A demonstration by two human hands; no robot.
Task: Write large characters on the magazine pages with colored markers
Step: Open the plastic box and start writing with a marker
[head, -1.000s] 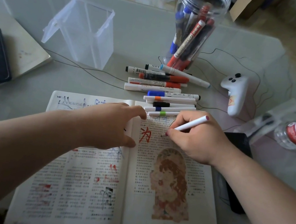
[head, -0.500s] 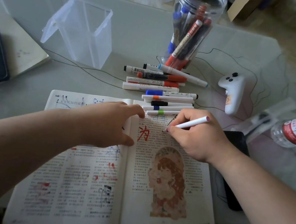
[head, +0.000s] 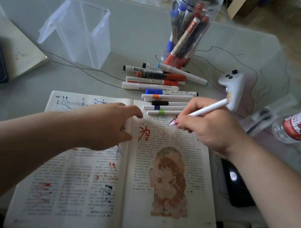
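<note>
- magazine (head: 78,191) lies open on the table (head: 138,33); big red character (head: 144,133) near the top of its right page
- left hand (head: 108,125) presses flat on the left page by the spine, fingers straight
- right hand (head: 208,127) pinches a white marker (head: 203,111); tip on the right page's top
- loose markers (head: 161,88) just above the magazine; more in a clear jar (head: 190,31)

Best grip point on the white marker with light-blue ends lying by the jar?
Take the white marker by the right half of its barrel, from above, fingers across its width. It lies flat and slanted atop the loose marker pile; that half likely juts clear of the others, while the marker jar crowds its left end.
</note>
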